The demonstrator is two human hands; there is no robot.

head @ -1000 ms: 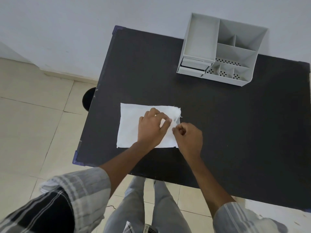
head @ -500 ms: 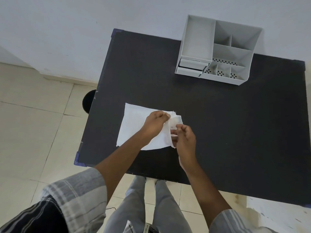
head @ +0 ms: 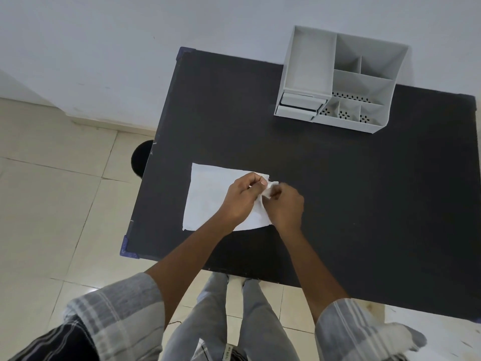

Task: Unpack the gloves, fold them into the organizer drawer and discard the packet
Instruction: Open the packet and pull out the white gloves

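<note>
Both hands, left hand (head: 240, 198) and right hand (head: 285, 204), pinch the white packet's (head: 208, 196) right end on the black table (head: 338, 191).

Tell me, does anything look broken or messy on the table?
Only the flat white packet: its right end looks torn and crumpled where the left hand and right hand pinch it. The grey plastic organizer stands straight on the black table.

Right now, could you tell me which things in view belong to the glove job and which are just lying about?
Part of the job:
- white packet, pinched at its right edge by both hands: left, right
- grey organizer and its drawers

Just there:
- black table
- dark round object on the floor
</note>
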